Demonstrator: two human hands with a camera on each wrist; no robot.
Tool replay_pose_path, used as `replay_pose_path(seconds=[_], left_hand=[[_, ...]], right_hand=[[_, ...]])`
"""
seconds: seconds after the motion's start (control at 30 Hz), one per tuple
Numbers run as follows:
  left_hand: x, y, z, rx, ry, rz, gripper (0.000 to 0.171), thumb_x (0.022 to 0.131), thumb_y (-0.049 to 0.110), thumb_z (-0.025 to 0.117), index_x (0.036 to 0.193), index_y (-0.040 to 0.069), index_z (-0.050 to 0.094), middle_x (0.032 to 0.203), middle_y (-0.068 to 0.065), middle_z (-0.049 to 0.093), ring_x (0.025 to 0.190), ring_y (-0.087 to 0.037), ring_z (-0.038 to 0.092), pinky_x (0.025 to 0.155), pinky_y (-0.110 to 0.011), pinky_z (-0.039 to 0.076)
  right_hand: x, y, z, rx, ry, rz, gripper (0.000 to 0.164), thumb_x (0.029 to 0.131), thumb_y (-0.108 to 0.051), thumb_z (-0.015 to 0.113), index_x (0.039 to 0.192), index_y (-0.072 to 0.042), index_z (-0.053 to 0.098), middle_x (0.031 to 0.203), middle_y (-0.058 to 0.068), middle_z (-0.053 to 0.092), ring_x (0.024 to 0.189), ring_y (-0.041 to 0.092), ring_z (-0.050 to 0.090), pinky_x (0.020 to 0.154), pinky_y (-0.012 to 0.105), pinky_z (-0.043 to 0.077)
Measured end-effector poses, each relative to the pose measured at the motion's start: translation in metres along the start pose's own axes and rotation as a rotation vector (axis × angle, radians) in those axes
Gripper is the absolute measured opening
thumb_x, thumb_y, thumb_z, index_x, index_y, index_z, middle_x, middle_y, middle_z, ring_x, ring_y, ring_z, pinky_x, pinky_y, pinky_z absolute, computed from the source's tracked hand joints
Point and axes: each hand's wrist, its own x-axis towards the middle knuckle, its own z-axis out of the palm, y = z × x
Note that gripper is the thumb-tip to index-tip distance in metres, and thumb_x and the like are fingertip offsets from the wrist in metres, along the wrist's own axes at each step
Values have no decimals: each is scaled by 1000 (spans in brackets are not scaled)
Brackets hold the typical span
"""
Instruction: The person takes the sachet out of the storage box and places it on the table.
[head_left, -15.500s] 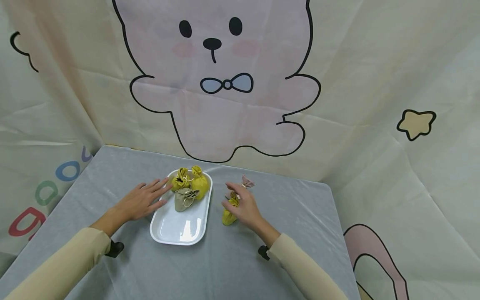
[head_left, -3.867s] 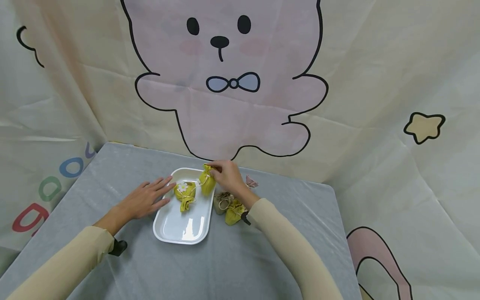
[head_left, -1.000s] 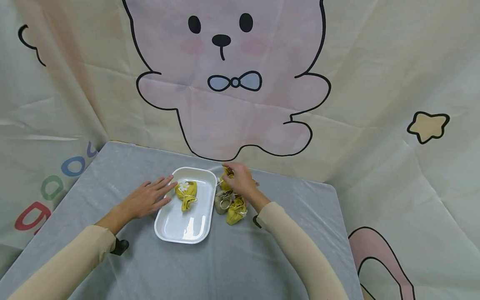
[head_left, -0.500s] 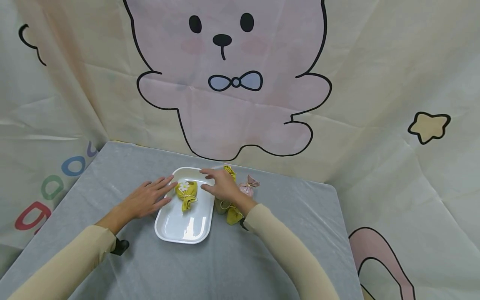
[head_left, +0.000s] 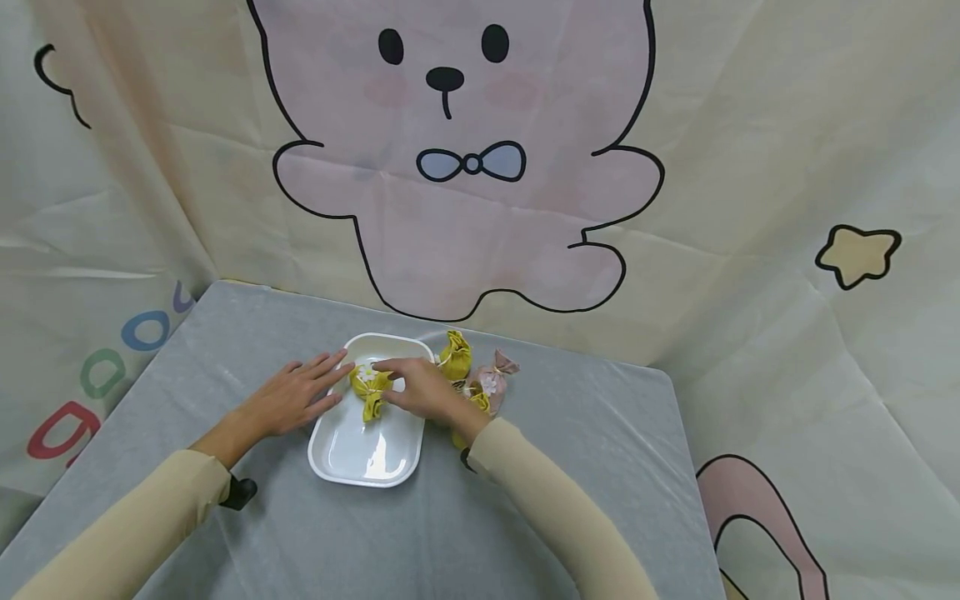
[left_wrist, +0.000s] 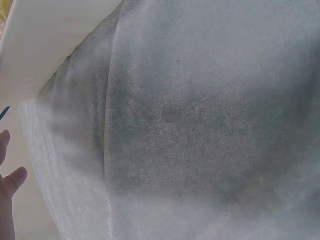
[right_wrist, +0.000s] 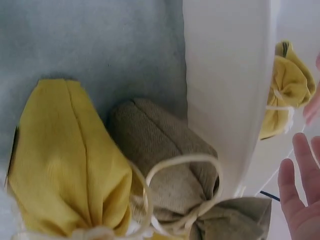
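Note:
My left hand (head_left: 288, 400) lies with straight fingers at the left rim of a white tray (head_left: 363, 479); its fingertips overlap the edge. A small yellow drawstring pouch (head_left: 371, 408) with a white flower sits inside the tray. My right hand (head_left: 426, 390) reaches over the tray's right rim, with thumb and index finger spread around this pouch. In the right wrist view its fingers (right_wrist: 301, 150) look extended, and I see no grip on the cloth. Beside the tray's right side lie a yellow pouch (head_left: 454, 358), a pink pouch (head_left: 491, 383), a grey-brown pouch (right_wrist: 160, 160) and another yellow pouch (right_wrist: 70, 155).
A grey cloth (head_left: 285, 533) covers the table. Behind it hangs a pale curtain (head_left: 735, 150) with a printed bear. My right forearm (head_left: 555, 508) crosses in front of the pouches on the right and partly hides them.
Two yellow pouches and the grey-brown one have left the tray for its right side. My right hand let go of a yellow pouch there and moved left over the tray. My left hand stayed.

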Motion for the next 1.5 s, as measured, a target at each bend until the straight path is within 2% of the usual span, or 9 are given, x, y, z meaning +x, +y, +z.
replay_pose_path(seconds=[0.17,0.37,0.57,0.9,1.17,1.5], left_hand=[[-1,2,-2,-4,12,0,60,100,36,58,153,12,40,160,-15,32,141,-42,37,103,-67,35],[-2,2,-3,-5,24,11,60,100,35,58,153,12,41,159,-15,33,140,-43,38,101,-67,37],[-2,0,-2,-17,4,5,61,101,36,57,154,12,39,161,-14,30,142,-42,35,103,-67,35],[-1,-1,1,-12,-6,4,62,101,37,57,155,13,37,161,-14,29,142,-41,35,104,-66,34],[-2,-2,2,4,7,17,62,101,37,57,154,13,38,161,-14,30,142,-41,36,103,-65,36],[-2,-3,0,12,34,38,61,101,35,58,153,12,40,160,-14,32,140,-41,38,102,-64,38]], right_hand=[[2,-1,9,-100,-13,-59,43,91,-11,72,133,-12,65,128,1,67,111,17,66,93,23,49],[3,-1,19,-144,-80,-46,39,93,-7,69,132,-12,66,131,-1,66,121,12,59,102,25,44],[5,1,26,-205,-105,-63,38,95,-4,65,131,-13,67,130,-4,66,121,11,59,104,26,43],[6,3,35,-229,-68,-96,33,94,0,63,123,-14,71,122,-5,70,112,10,63,98,27,47],[5,3,38,-229,-14,-121,26,95,-4,63,116,-13,75,115,-5,72,106,10,65,95,24,48],[5,-1,36,-225,105,-156,18,96,-10,64,108,-13,78,106,-5,75,101,8,67,90,22,50]])
